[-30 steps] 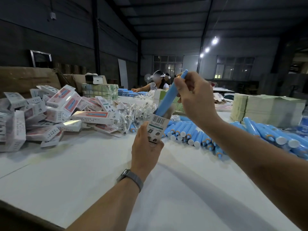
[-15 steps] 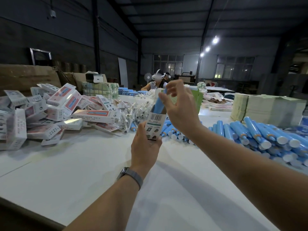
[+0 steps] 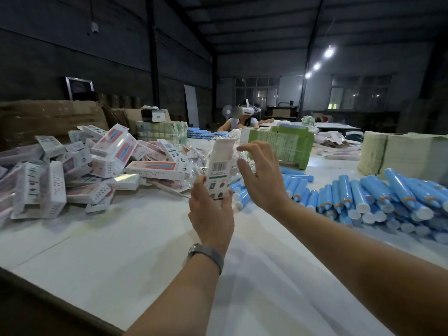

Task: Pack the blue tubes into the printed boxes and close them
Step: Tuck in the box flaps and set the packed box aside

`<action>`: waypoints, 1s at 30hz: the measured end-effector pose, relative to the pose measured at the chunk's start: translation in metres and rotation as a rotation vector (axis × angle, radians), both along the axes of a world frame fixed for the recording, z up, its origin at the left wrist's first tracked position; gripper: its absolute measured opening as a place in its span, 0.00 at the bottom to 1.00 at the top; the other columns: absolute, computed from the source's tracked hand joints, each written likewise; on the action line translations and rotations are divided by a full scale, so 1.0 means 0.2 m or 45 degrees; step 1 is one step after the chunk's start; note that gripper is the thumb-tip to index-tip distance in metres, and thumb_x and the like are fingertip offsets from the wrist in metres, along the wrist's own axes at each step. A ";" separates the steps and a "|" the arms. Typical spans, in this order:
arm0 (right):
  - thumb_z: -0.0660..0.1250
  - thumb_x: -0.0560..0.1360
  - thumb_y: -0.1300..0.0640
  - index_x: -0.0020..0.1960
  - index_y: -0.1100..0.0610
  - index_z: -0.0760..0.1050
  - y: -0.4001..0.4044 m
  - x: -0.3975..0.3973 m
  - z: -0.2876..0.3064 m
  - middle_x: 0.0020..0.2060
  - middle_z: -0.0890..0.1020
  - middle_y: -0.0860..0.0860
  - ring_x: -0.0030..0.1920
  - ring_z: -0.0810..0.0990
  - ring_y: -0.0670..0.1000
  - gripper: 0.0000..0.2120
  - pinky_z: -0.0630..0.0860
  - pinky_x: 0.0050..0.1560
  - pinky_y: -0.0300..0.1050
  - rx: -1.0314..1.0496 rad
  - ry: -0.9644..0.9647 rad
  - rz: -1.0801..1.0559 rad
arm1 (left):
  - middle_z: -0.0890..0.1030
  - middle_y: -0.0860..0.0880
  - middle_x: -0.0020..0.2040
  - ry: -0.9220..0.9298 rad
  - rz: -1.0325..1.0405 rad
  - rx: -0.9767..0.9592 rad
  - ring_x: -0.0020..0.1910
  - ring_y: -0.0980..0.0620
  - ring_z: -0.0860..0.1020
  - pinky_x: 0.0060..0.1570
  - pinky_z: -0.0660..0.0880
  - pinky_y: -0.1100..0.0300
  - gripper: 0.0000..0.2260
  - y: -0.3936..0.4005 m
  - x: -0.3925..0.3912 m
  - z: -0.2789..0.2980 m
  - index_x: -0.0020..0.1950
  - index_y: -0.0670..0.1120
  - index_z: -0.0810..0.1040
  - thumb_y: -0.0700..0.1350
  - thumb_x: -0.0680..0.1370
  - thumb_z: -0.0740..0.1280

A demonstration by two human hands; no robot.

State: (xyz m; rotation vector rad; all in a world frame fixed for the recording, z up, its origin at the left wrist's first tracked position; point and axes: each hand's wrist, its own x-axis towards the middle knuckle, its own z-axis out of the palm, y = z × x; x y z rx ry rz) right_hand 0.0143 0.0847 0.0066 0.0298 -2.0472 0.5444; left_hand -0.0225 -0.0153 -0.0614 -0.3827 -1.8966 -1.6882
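Box [image 3: 219,170] upright above table [image 3: 121,251], gripped low by left hand [image 3: 211,214]; right hand [image 3: 259,180] spread wide beside its top flap. Light, crushable card: hold by edges.

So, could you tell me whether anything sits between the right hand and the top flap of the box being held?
Nothing visible does. The right hand hovers open just beside the printed box, which the left hand grips upright, and only a bare gap separates its fingers from the raised top flap.
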 end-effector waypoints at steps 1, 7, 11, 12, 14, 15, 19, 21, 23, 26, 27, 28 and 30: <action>0.61 0.79 0.53 0.61 0.53 0.74 0.00 -0.06 -0.02 0.60 0.73 0.51 0.61 0.71 0.54 0.12 0.68 0.60 0.49 -0.065 -0.035 0.022 | 0.74 0.45 0.68 -0.032 0.043 0.045 0.65 0.41 0.73 0.60 0.73 0.42 0.28 -0.02 -0.02 0.00 0.72 0.46 0.65 0.45 0.76 0.74; 0.59 0.79 0.59 0.68 0.53 0.72 0.07 -0.47 -0.13 0.63 0.77 0.57 0.65 0.70 0.60 0.18 0.69 0.62 0.52 0.147 -0.701 -0.180 | 0.69 0.41 0.71 -0.197 0.179 0.269 0.67 0.38 0.69 0.60 0.68 0.42 0.27 -0.05 -0.07 0.01 0.77 0.41 0.61 0.39 0.80 0.67; 0.57 0.79 0.54 0.74 0.44 0.64 0.02 -0.71 -0.19 0.69 0.74 0.54 0.69 0.67 0.59 0.23 0.65 0.64 0.54 0.474 -1.035 -0.202 | 0.69 0.43 0.71 -0.201 0.179 0.337 0.69 0.40 0.68 0.63 0.69 0.42 0.25 -0.02 -0.09 0.00 0.77 0.43 0.62 0.37 0.81 0.64; 0.57 0.80 0.51 0.74 0.44 0.65 0.00 -0.77 -0.21 0.69 0.74 0.55 0.69 0.67 0.60 0.22 0.63 0.66 0.55 0.517 -1.084 -0.185 | 0.69 0.43 0.71 -0.202 0.171 0.341 0.69 0.41 0.68 0.63 0.69 0.43 0.25 -0.02 -0.10 0.00 0.77 0.43 0.62 0.37 0.81 0.64; 0.56 0.80 0.44 0.73 0.45 0.64 -0.04 -0.87 -0.25 0.71 0.72 0.54 0.71 0.64 0.61 0.22 0.58 0.71 0.62 0.605 -1.190 -0.220 | 0.69 0.45 0.71 -0.206 0.166 0.326 0.70 0.42 0.68 0.65 0.69 0.43 0.24 -0.02 -0.12 0.00 0.76 0.45 0.62 0.37 0.81 0.64; 0.55 0.80 0.42 0.74 0.46 0.64 -0.05 -0.91 -0.27 0.72 0.70 0.54 0.72 0.62 0.62 0.24 0.58 0.71 0.66 0.623 -1.232 -0.258 | 0.69 0.46 0.71 -0.207 0.165 0.309 0.70 0.43 0.68 0.65 0.69 0.43 0.24 -0.01 -0.13 -0.01 0.76 0.46 0.62 0.38 0.81 0.64; 0.54 0.80 0.42 0.74 0.49 0.65 -0.07 -0.98 -0.29 0.73 0.69 0.53 0.74 0.57 0.62 0.24 0.57 0.69 0.65 0.594 -1.214 -0.316 | 0.69 0.49 0.69 -0.186 0.144 0.254 0.69 0.45 0.69 0.66 0.71 0.42 0.22 -0.02 -0.14 -0.02 0.75 0.48 0.62 0.40 0.81 0.64; 0.56 0.79 0.45 0.67 0.50 0.70 -0.07 -0.98 -0.28 0.67 0.74 0.54 0.72 0.61 0.60 0.19 0.61 0.67 0.61 0.596 -1.093 -0.304 | 0.69 0.49 0.69 -0.196 0.142 0.236 0.69 0.46 0.69 0.65 0.72 0.42 0.22 -0.01 -0.15 -0.02 0.74 0.49 0.62 0.40 0.82 0.63; 0.58 0.79 0.47 0.62 0.52 0.73 -0.06 -0.96 -0.28 0.61 0.77 0.54 0.68 0.67 0.60 0.16 0.67 0.65 0.59 0.574 -1.025 -0.243 | 0.70 0.49 0.69 -0.204 0.134 0.239 0.68 0.46 0.70 0.65 0.71 0.43 0.22 -0.02 -0.15 -0.02 0.74 0.49 0.63 0.40 0.82 0.63; 0.61 0.78 0.48 0.55 0.52 0.77 -0.03 -0.89 -0.25 0.53 0.81 0.53 0.55 0.78 0.56 0.12 0.77 0.50 0.51 0.580 -1.047 -0.151 | 0.70 0.47 0.69 -0.196 0.118 0.250 0.68 0.44 0.70 0.65 0.71 0.43 0.22 -0.02 -0.14 -0.01 0.74 0.47 0.64 0.39 0.81 0.64; 0.61 0.79 0.48 0.55 0.52 0.77 -0.02 -0.86 -0.23 0.51 0.82 0.52 0.51 0.79 0.54 0.11 0.75 0.43 0.47 0.619 -1.035 -0.142 | 0.70 0.46 0.69 -0.193 0.115 0.247 0.68 0.43 0.70 0.64 0.70 0.44 0.22 -0.03 -0.14 -0.01 0.74 0.46 0.64 0.39 0.81 0.64; 0.60 0.79 0.49 0.55 0.51 0.77 0.00 -0.81 -0.21 0.50 0.82 0.51 0.47 0.79 0.53 0.11 0.71 0.40 0.45 0.661 -1.019 -0.141 | 0.70 0.45 0.70 -0.192 0.112 0.243 0.67 0.42 0.70 0.64 0.70 0.44 0.22 -0.02 -0.14 0.00 0.74 0.45 0.64 0.39 0.81 0.64; 0.58 0.80 0.49 0.53 0.53 0.77 0.02 -0.70 -0.17 0.46 0.81 0.51 0.43 0.77 0.54 0.12 0.70 0.39 0.46 0.644 -0.971 -0.111 | 0.70 0.44 0.70 -0.187 0.093 0.225 0.68 0.41 0.70 0.64 0.70 0.42 0.22 -0.03 -0.13 0.00 0.74 0.44 0.64 0.37 0.81 0.64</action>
